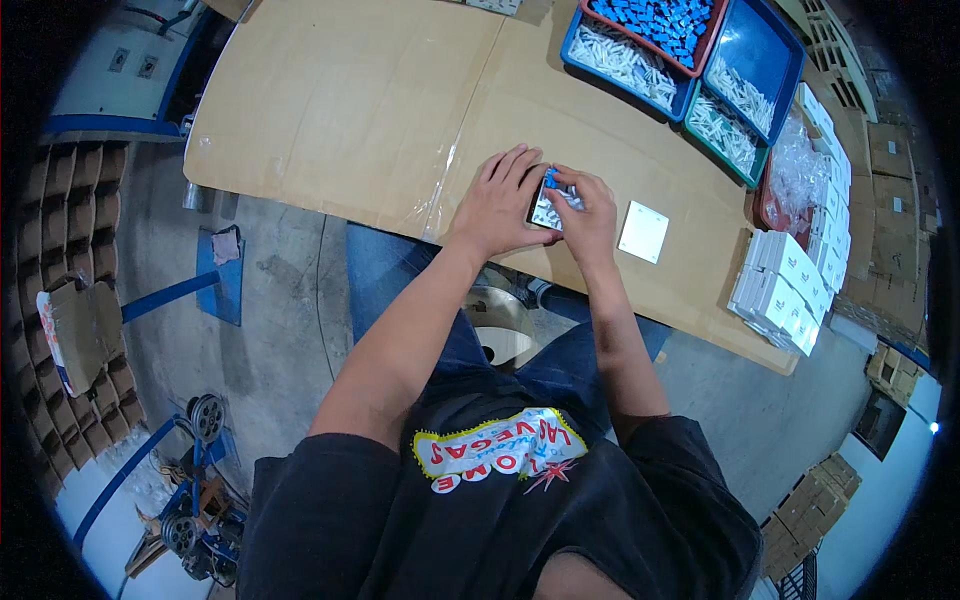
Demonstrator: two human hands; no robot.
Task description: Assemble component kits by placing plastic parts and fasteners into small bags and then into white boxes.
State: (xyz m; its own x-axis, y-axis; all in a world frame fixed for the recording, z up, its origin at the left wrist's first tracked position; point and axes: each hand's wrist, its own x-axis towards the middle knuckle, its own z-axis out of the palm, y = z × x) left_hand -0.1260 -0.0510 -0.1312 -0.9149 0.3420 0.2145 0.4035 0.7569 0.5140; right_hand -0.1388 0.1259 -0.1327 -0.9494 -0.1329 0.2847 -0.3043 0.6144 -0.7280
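Observation:
My left hand [495, 207] curls around the left side of a small open box [541, 212] on the cardboard-covered table, thumb along its near edge. Inside lie small white pieces, and a blue piece [550, 180] shows at the far end. My right hand [592, 212] bends over the box from the right, fingers drawn together at the contents. Whatever sits between those fingertips is too small to make out. To the right of that hand lies a flat white square [643, 232], looking like a box lid.
Trays at the far right hold blue pieces [660, 22] and white plugs [622, 66]. Beyond the white square, stacked white boxes [782, 285] stand at the table's right edge beside a reddish bin with clear plastic bags [791, 170]. Tape [440, 185] crosses the cardboard tabletop.

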